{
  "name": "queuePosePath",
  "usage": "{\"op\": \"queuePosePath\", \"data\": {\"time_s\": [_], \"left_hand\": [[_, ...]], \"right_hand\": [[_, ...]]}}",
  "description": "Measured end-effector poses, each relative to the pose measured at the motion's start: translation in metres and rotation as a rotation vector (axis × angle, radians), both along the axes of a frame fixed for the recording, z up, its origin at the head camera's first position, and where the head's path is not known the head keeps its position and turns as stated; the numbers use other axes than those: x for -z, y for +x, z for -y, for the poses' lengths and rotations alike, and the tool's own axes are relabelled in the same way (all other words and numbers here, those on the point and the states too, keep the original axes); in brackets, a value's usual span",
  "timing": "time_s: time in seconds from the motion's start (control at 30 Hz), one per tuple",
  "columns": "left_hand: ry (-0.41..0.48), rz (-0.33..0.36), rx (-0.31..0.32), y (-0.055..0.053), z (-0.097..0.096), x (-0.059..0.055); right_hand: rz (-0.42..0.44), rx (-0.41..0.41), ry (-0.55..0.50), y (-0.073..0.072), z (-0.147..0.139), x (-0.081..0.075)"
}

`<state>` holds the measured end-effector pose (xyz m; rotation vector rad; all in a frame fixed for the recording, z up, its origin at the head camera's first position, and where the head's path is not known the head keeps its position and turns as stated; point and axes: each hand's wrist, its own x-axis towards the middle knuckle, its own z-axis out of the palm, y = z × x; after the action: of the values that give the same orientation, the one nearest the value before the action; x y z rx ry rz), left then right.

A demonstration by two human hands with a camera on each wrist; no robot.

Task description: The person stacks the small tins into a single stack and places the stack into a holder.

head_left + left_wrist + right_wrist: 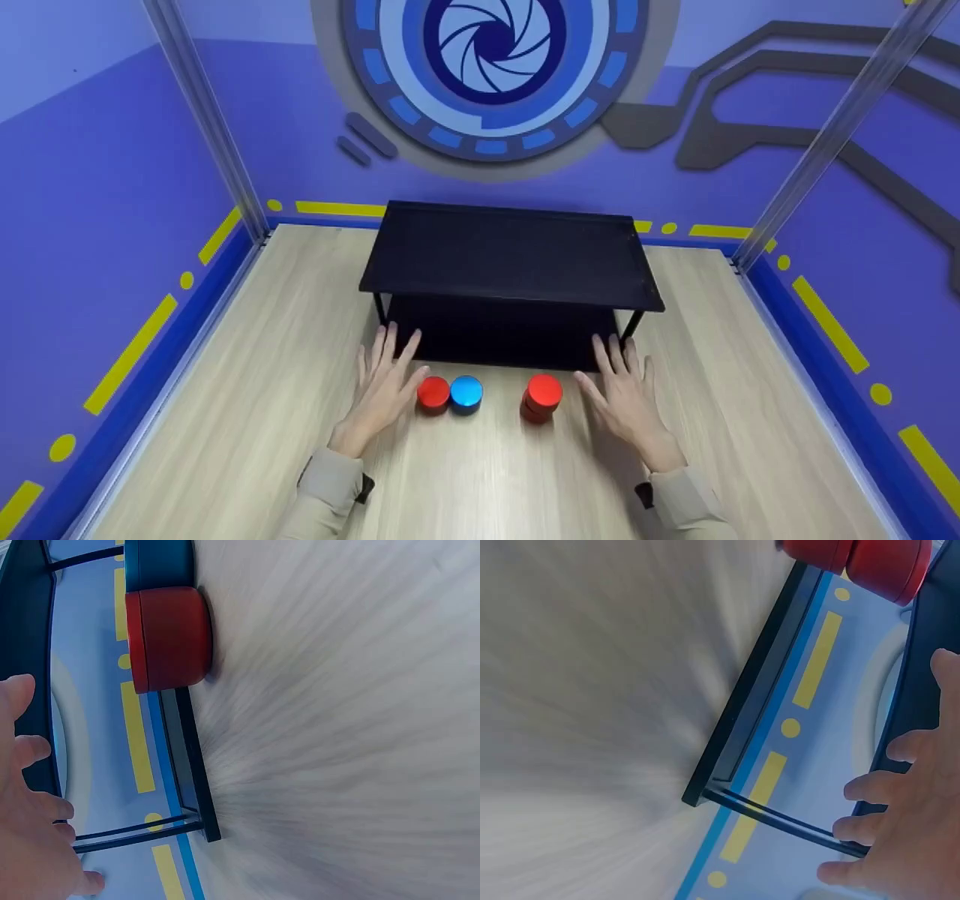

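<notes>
My left hand is spread over the table at the left, fingers straight, holding nothing. Its thumb reaches close to a short red round canister, with a blue canister right beside it. To the right, two red canisters stand stacked one on the other. My right hand is spread to the right of that stack and holds nothing. Both wrist views show the fingers extended, the left hand at lower left and the right hand at lower right.
Behind the canisters stands a black two-tier shelf, its lower board near the fingertips. The wooden table is bounded by blue wall panels and metal posts at the back corners.
</notes>
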<state>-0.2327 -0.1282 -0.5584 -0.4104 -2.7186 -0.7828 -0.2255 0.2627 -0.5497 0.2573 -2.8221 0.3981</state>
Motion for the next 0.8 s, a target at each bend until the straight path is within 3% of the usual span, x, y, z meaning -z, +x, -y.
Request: {"op": "queuePosePath", "data": {"time_s": [0.1, 0.37, 0.6, 0.8], "left_hand": [[-0.012, -0.004, -0.003, 0.0, 0.0, 0.0], [-0.021, -0.01, -0.008, 0.0, -0.001, 0.0], [0.027, 0.028, 0.021, 0.0, 0.0, 0.001], [0.087, 0.075, 0.044, 0.002, -0.001, 0.003]], "right_hand": [[0.031, -0.027, -0.094, -0.001, 0.004, -0.002], [0.227, -0.168, -0.465, 0.003, 0.025, -0.004], [0.231, -0.258, -0.573, 0.002, 0.044, 0.007], [0.267, -0.272, -0.61, 0.002, 0.051, 0.016]]}}
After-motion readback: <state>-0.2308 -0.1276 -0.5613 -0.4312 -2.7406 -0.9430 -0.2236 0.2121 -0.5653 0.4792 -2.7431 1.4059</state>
